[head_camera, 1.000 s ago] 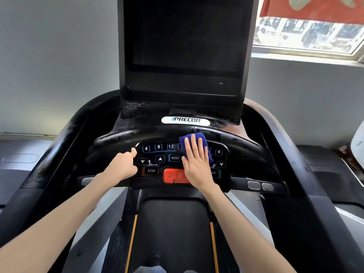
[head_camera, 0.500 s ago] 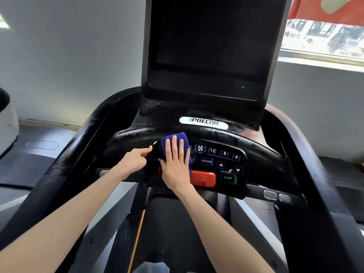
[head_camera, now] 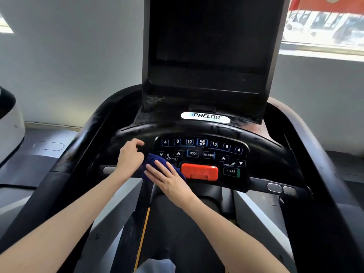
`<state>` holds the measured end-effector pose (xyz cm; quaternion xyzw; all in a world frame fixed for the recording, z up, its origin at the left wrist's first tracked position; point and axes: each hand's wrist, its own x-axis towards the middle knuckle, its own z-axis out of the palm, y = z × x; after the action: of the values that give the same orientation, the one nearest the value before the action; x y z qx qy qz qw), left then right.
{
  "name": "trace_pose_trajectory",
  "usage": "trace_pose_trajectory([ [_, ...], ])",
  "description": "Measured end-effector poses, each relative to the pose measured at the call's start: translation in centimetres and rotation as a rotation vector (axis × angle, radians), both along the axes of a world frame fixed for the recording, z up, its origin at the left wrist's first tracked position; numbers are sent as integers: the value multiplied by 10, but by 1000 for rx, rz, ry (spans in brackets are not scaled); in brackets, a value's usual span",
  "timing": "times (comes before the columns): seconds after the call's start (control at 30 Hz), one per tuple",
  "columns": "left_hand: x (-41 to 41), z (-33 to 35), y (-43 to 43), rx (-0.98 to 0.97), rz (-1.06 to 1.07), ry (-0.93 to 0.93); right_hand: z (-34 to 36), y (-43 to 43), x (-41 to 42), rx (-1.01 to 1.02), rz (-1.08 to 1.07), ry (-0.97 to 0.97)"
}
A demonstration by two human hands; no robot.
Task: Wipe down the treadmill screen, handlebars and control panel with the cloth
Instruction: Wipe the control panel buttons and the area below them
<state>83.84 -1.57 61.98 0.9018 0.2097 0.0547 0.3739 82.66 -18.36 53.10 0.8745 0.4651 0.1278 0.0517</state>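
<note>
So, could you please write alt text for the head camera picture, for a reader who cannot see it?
A person's right hand presses a blue cloth flat on the lower left of a black treadmill control panel, beside a red clip. The left hand rests next to the cloth, and the dark screen stands above.

This looks like a gym: a commercial Precor treadmill [head_camera: 197, 129] with a tall dark screen [head_camera: 208, 46] and a speed-and-incline control panel [head_camera: 201, 154]. Left of the treadmill stands part of another white-and-black machine [head_camera: 9, 131]. Up to its right, a window [head_camera: 323, 46] shows parked cars [head_camera: 342, 28].
</note>
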Motion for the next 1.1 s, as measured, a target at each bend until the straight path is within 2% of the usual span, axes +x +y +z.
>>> trace_pose_trajectory([
  [0.13,-13,-1,-24,-9,-50,-42,0,-22,-10,13,-19,16],
  [0.4,-41,-6,-55,-27,-128,-57,1,-103,-34,37,-210,-41],
  [0.53,-45,0,-68,-36,-170,-85,0,-139,-53,148,-403,43],
  [0.63,-44,2,-73,-21,-191,-97,14,-144,-57,425,-565,119],
  [0.7,-40,3,-74,-18,-174,-95,36,-127,-47,546,-551,163],
  [0.73,-37,3,-74,-23,-165,-90,48,-115,-38,541,-498,191],
  [0.83,-29,7,-75,-20,-183,-99,72,-77,-15,400,-360,321],
  [0.9,-23,10,-76,-33,-214,-125,71,-62,-7,315,-341,378],
  [0.97,-17,12,-75,-61,-261,-130,63,-64,-3,325,-348,341],
  [1.1,-1,11,-73,-31,-380,-103,42,-109,1,483,-446,254],
])
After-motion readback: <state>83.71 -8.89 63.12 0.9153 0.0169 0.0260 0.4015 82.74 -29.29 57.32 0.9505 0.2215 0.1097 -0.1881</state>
